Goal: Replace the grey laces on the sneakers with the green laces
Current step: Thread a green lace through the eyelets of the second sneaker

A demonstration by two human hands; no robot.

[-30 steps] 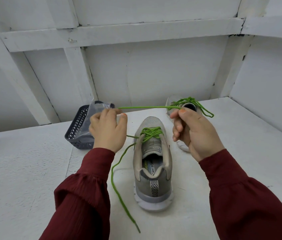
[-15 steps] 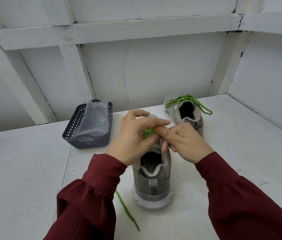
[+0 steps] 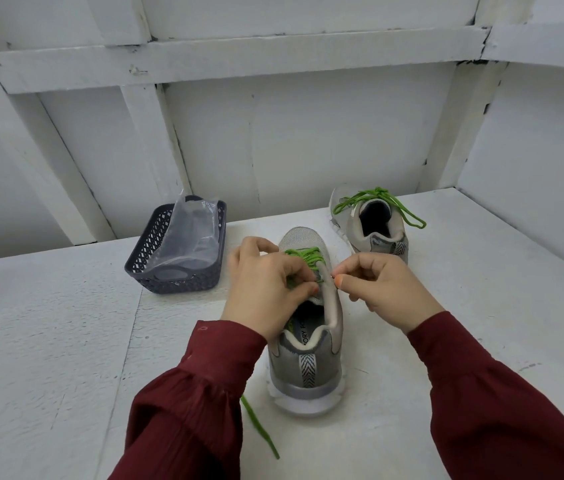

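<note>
The near grey sneaker (image 3: 308,358) stands in the middle of the table, heel toward me, with a green lace (image 3: 304,256) threaded across its eyelets. My left hand (image 3: 266,285) lies over the shoe's left side and pinches the green lace by the top eyelets. My right hand (image 3: 381,289) is at the shoe's right edge, its thumb and forefinger pinched together at the top right eyelet; the lace tip there is barely visible. One loose lace end (image 3: 259,427) trails on the table below my left sleeve. A second grey sneaker (image 3: 374,237) at the back right carries a tied green lace (image 3: 377,199).
A dark plastic basket (image 3: 148,258) holding a clear plastic bag (image 3: 193,233) stands at the back left of the white table (image 3: 48,341). White walls close in behind and on the right.
A second ago my hands held a lace strand stretched wide above the shoe. They came together and dropped to the near sneaker's top eyelets.
</note>
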